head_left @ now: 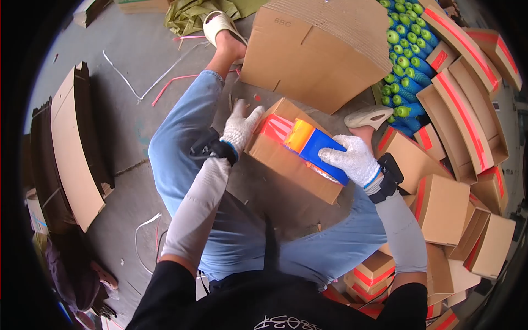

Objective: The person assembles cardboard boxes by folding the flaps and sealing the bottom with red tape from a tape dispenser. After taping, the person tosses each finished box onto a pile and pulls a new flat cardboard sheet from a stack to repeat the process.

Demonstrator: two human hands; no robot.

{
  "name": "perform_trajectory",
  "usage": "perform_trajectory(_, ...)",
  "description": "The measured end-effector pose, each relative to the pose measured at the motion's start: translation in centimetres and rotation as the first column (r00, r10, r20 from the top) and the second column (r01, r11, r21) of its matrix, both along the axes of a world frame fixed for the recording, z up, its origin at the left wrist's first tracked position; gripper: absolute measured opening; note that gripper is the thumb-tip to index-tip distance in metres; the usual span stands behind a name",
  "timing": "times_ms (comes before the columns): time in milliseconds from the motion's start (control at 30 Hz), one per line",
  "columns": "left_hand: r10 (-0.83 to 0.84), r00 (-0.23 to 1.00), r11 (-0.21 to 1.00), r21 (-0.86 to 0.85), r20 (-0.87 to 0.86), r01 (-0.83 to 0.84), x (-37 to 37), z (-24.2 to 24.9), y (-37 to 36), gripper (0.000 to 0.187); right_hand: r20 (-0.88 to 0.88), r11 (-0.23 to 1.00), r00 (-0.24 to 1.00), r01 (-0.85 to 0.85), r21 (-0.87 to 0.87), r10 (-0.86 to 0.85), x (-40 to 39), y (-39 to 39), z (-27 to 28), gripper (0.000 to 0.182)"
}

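A cardboard box [291, 170] lies between my knees. My right hand [355, 159], in a white knit glove, is closed on a blue tape dispenser [322, 151] with an orange part, which rests on the box. Red tape [276, 128] shows on the box's upper left part, beside the dispenser. My left hand [242, 125], gloved too, is at the box's left end with its fingers apart; they are slightly blurred. A large cardboard piece or box [313, 52] marked 6BC stands beyond, near my left foot.
Cardboard boxes with red tape [443, 209] pile up on the right. Green-topped items in blue netting [407, 60] sit at the upper right. Flat cardboard stacks [74, 148] stand at left. Loose straps [140, 98] and green sheeting [190, 19] lie on the floor.
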State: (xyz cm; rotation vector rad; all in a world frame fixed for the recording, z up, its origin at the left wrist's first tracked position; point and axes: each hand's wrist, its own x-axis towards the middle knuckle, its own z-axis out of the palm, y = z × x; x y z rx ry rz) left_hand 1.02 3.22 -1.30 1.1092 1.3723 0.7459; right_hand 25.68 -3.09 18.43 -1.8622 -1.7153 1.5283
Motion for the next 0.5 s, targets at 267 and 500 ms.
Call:
perform_trajectory(267,-0.171,0.973,0.962,0.187,-0.155,0.198,3.4,1.9,-1.5,0.064,0.105,0.989,0.985,-0.131,-0.064,0.137,1.1,0.3,0.2,0.052)
perform_trajectory(500,-0.214,0.953,0.948,0.191,-0.213,0.256,3.8,4.6,-2.0,0.058,0.286,0.899,0.944,-0.024,-0.437,0.164,10.3,-5.7,3.3,0.062)
